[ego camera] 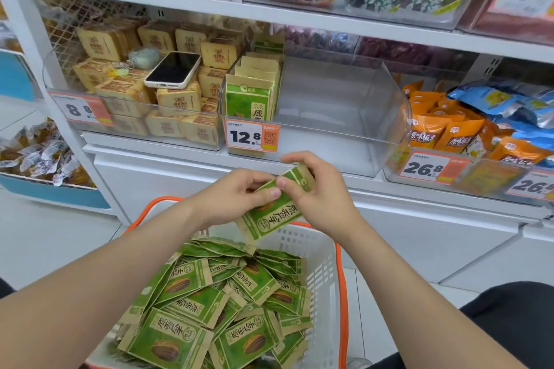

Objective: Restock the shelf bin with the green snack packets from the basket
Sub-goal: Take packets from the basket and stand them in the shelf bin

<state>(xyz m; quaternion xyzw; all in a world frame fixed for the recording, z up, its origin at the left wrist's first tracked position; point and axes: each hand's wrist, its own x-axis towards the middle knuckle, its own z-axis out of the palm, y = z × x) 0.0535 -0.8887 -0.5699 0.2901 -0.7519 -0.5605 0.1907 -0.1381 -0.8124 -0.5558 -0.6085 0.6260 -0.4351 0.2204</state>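
Shop aisle, shelf bin [374, 105] mostly empty; left hand [236, 192] & right hand [317, 198] fingers [271, 192] pinch one green snack packet [269, 219] over basket [323, 263], prob. squaring it to match stocked row [251, 96].

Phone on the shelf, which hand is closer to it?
Left. The left hand is below the phone and a bit to its right; the right hand is farther right. Both hold one green packet.
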